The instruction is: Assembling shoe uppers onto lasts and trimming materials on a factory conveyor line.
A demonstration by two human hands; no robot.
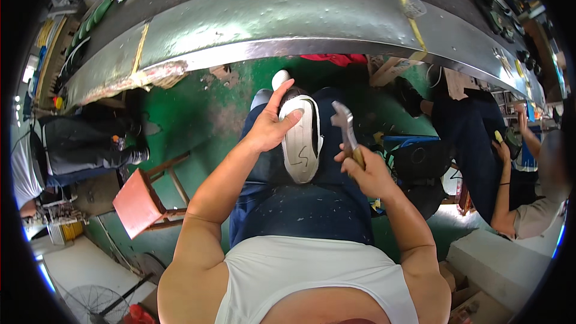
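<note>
A shoe [300, 147] lies along my lap with a pale, flat face turned up and a dark wavy line marked near its close end. My left hand [273, 125] grips the far part of this shoe, thumb on the pale face and fingers at its left side. To the right of it my right hand [367, 171] is closed round the handle of a hammer [344, 121]. The hammer's metal head is raised, apart from the shoe. Just past my left fingertips is a white rounded thing [280, 78].
Ahead runs a metal-edged conveyor bench [270, 21] with shoe parts on it. A stool with a reddish seat [138, 204] stands left. One person [90, 147] is at the left; another [528, 198] sits at the right. A wire fan [93, 300] is at lower left.
</note>
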